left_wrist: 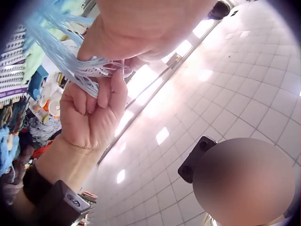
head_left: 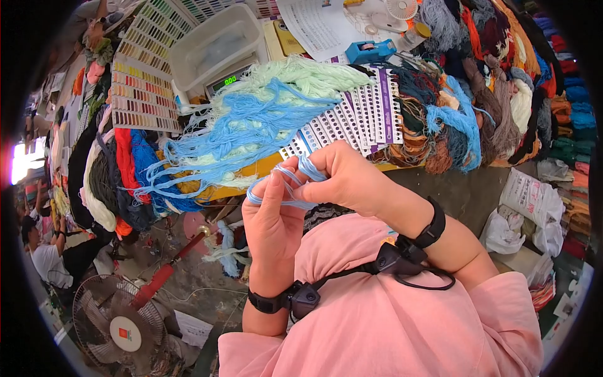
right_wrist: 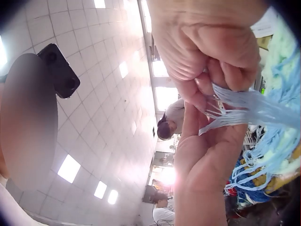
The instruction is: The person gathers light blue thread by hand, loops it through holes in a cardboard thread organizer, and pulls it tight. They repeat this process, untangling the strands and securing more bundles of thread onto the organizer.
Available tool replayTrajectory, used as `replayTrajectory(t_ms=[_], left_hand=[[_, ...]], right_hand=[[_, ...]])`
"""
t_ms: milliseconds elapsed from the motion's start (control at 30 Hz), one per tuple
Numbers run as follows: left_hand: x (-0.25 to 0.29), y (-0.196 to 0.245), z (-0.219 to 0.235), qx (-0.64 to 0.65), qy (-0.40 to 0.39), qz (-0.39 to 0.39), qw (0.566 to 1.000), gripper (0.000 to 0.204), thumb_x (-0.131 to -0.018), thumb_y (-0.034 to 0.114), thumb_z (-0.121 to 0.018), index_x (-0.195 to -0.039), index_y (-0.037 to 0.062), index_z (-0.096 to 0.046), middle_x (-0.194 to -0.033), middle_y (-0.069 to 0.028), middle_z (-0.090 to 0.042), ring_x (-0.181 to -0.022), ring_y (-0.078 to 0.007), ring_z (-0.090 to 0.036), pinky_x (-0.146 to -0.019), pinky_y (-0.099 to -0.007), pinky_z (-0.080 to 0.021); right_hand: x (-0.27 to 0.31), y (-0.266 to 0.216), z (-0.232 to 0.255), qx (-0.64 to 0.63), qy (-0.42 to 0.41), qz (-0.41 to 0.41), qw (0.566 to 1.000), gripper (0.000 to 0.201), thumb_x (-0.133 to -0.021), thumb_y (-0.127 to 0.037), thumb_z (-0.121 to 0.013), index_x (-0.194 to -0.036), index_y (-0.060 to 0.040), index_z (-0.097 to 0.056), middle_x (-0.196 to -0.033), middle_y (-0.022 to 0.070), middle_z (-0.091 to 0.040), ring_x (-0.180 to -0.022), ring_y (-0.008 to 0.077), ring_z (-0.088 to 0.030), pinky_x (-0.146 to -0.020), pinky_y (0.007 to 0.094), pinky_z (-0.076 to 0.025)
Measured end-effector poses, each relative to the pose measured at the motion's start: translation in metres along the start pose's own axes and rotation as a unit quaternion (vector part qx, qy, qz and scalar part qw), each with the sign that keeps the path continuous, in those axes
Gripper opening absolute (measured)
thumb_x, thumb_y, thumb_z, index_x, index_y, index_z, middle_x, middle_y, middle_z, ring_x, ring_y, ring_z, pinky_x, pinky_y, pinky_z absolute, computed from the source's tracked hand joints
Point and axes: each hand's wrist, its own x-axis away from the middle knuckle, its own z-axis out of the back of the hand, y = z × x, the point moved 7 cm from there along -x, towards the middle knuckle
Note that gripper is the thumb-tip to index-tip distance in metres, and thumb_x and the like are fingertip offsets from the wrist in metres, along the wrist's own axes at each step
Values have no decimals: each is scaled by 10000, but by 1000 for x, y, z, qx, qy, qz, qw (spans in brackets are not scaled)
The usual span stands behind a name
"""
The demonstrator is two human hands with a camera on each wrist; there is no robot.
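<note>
Close in front of the pink shirt, both hands meet over a bundle of light blue yarn. My left hand pinches the strands between thumb and fingers. The right hand grips the same bundle with curled fingers, its fingertips right beside the left ones. In the right wrist view, the yarn fans out in loose ends at the fingertips. Beyond the hands, a tangled pile of blue yarn lies over pale green yarn on the table.
Punched sample cards lie beside the pile. Behind are a plastic tub on a scale, colour charts and a blue tape dispenser. Yarn skeins crowd the right. A fan stands at lower left.
</note>
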Motion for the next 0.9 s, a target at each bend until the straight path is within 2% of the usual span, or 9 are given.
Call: replayTrajectory(t_ms=[333,433,533,567,600,667,733,800,900], left_hand=[[-3,-3,-5,-57,-12,1,998,177,-859,145,-418,-726,47,-482,-795,-86,-537,-725,-162,-524,-665,-298,-441],[0,0,-27,53,-182,41,981,254,-876,226,-377,-693,56,-422,-650,-74,-499,-512,-111,-455,-490,-203,-368],[-20,-25,-39,-415,-186,38,890,265,-873,248,-372,-684,66,-412,-639,-43,-456,-452,-60,-391,-363,-183,-269],[-26,-39,-29,-363,-165,176,900,281,-858,264,-401,-676,51,-421,-602,-53,-461,-380,-61,-358,-337,-187,-242],[-31,-38,-24,-340,-151,217,903,265,-856,250,-397,-694,44,-434,-587,-55,-473,-375,-66,-364,-333,-187,-251],[-40,-34,-14,-294,-122,302,898,239,-853,221,-388,-730,29,-462,-558,-61,-496,-364,-76,-377,-323,-189,-268],[-63,-25,30,-207,-94,259,939,256,-849,245,-393,-741,26,-470,-560,-37,-489,-336,-41,-325,-305,-166,-233],[-78,-6,92,114,135,188,966,256,-868,181,-336,-673,47,-434,-513,32,-393,-377,-38,-286,-347,-168,-211],[-61,21,270,253,195,142,937,287,-850,142,-329,-566,126,-295,-463,48,-223,-389,-57,-194,-379,-213,-157]], right_hand=[[4,15,13,-247,-37,-55,967,61,-705,-51,-549,-750,-12,-556,-643,28,-556,-481,58,-430,-470,183,-340],[27,24,17,-356,-168,-190,899,72,-730,-72,-520,-783,-26,-537,-650,23,-533,-465,63,-388,-451,181,-305],[40,28,28,-218,-182,-253,925,77,-740,-81,-497,-761,-24,-544,-637,10,-510,-485,72,-403,-446,200,-315],[33,5,40,70,-123,-80,987,102,-741,-100,-494,-738,-19,-556,-602,1,-501,-494,80,-413,-441,212,-320],[35,-26,62,413,-29,6,910,112,-727,-103,-520,-720,-3,-570,-591,-8,-501,-503,83,-423,-451,216,-329],[40,-28,83,394,-35,-53,917,77,-712,-80,-550,-713,-10,-583,-580,-13,-505,-524,88,-443,-463,202,-333],[42,-30,110,125,-24,-13,992,53,-717,-42,-550,-699,-3,-581,-653,25,-527,-519,98,-449,-446,194,-328],[41,-47,162,-168,-29,140,975,93,-782,-11,-473,-824,27,-546,-958,109,-476,-557,95,-445,-449,183,-341],[39,-49,266,-566,-52,154,808,140,-843,-66,-397,-754,41,-416,-739,75,-400,-629,128,-442,-595,286,-463]])
